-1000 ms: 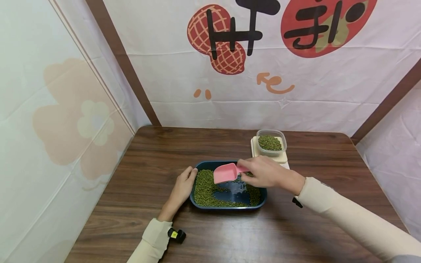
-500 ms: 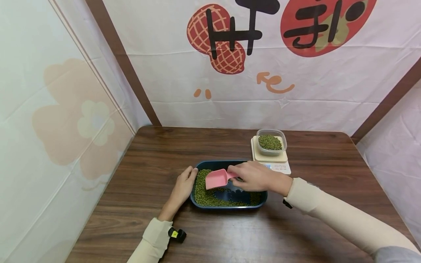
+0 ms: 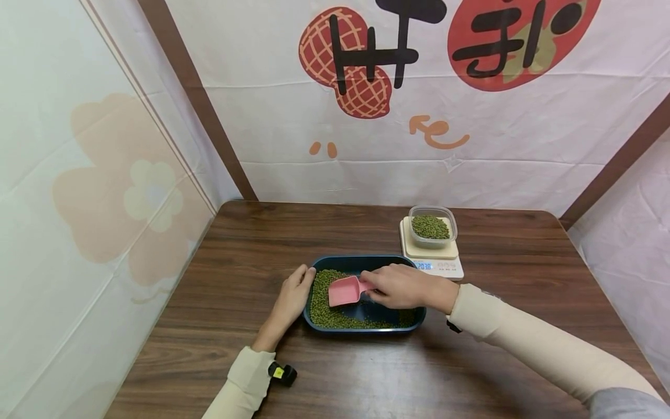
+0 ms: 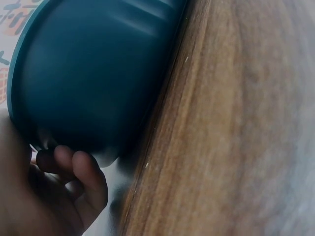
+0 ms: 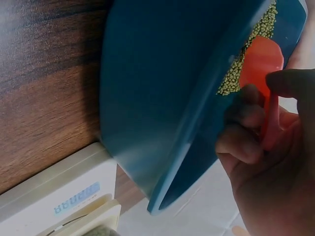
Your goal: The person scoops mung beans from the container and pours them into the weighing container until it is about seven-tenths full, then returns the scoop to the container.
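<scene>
A pink scoop [image 3: 344, 291] is held by its handle in my right hand [image 3: 400, 286]. Its bowl is over the left half of a dark blue tub [image 3: 366, 330], and no beans show in it. Green mung beans [image 3: 324, 305] lie in the tub, heaped toward its left end; part of the blue bottom is bare. My left hand [image 3: 290, 297] grips the tub's left end at the rim. From the left wrist, its fingers [image 4: 91, 179] show curled against the outer wall. In the right wrist view the thumb and fingers close round the scoop's handle [image 5: 271, 123].
Behind the tub on the right stands a white kitchen scale [image 3: 447, 269] with a lit display. On it sits a clear plastic container [image 3: 430, 242] holding more green beans. The brown wooden table [image 3: 251, 238] meets a printed cloth wall at the back.
My right hand has moved left and slightly toward me, bringing the scoop lower over the beans. The scale's display has come into sight. My left hand stays on the tub.
</scene>
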A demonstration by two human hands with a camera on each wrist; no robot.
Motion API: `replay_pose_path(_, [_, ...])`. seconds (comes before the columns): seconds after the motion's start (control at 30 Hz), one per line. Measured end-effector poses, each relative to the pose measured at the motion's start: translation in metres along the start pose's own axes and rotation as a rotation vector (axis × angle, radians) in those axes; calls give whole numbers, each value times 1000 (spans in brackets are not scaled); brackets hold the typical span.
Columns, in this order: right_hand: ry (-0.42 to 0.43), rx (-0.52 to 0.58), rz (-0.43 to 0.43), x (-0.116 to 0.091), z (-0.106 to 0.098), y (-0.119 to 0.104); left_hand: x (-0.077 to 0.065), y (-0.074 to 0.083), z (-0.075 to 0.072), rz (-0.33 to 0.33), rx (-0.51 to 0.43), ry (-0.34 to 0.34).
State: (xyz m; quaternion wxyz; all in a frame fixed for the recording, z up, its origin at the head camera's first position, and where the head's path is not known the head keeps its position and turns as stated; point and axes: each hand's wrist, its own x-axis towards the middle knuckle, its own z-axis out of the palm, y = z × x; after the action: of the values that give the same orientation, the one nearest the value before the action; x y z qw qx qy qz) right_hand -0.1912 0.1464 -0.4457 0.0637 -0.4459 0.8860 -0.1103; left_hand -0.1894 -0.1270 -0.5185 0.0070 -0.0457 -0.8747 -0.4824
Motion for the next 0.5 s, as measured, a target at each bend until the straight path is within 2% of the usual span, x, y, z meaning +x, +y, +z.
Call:
replay_pose_path(0.2, [-5, -48, -12, -1, 3, 2, 0, 0, -1, 4, 0, 1])
replay_pose_path(0.5, [17, -221, -48, -5, 8, 3, 0, -2, -2, 14, 33, -8])
